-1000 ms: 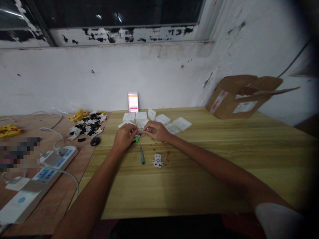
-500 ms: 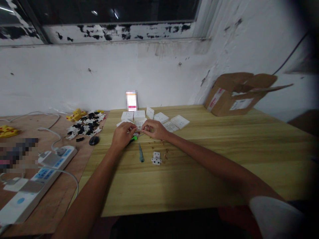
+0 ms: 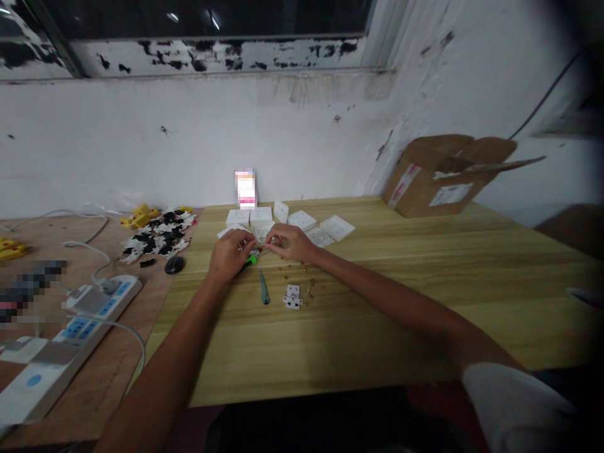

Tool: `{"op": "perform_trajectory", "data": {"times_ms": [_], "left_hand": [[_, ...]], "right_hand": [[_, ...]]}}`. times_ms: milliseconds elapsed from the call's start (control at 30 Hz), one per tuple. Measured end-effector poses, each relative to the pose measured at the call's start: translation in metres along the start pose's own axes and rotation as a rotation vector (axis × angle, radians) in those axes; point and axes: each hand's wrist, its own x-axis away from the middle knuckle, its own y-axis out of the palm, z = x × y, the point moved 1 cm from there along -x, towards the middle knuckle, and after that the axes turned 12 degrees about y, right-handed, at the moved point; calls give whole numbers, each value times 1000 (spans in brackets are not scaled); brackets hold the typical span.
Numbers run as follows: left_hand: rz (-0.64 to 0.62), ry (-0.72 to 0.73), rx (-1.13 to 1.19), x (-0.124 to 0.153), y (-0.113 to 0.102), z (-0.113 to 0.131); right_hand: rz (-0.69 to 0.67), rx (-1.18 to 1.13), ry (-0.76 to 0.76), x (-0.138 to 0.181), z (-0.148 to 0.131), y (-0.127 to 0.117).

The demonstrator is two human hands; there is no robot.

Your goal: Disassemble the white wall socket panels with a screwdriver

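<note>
Wooden tabletop [image 3: 377,302] lying under a peeling white wall and dark window. Both hands meeting at the far middle of it, pinching one small white socket part [image 3: 255,253] between them; part mostly hidden by fingers, detail too small to make out. Left hand [image 3: 229,256] curling closed on its left end, right hand [image 3: 289,243] curling closed on its right end, fingertips nearly touching. Green-tipped tool [image 3: 253,259] poking out just under the grip. Screwdriver [image 3: 263,290] lying just nearer the person than the grip. White socket insert [image 3: 292,297] resting beside that, to its right, with small brass bits [image 3: 310,290] scattered near. White socket plates [image 3: 302,221] sitting just beyond the hands. Heap of black and white parts [image 3: 158,239] lying well off to the left of the grip, power strip [image 3: 89,311] nearer on that side. Open cardboard box [image 3: 448,173] sitting far right, against the wall.
</note>
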Motion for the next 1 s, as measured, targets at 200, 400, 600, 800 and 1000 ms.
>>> {"op": "perform_trajectory", "data": {"times_ms": [200, 400, 600, 800, 1000], "left_hand": [[1, 5, 19, -1, 0, -1], [-12, 10, 23, 0, 4, -5], [-70, 20, 46, 1, 5, -4], [-60, 33, 69, 0, 5, -1], [-43, 48, 120, 0, 7, 2]], "right_hand": [[16, 16, 48, 0, 4, 2], [24, 23, 52, -1, 6, 0], [41, 15, 27, -1, 5, 0], [45, 6, 17, -1, 6, 1], [59, -5, 26, 0, 7, -1]]}}
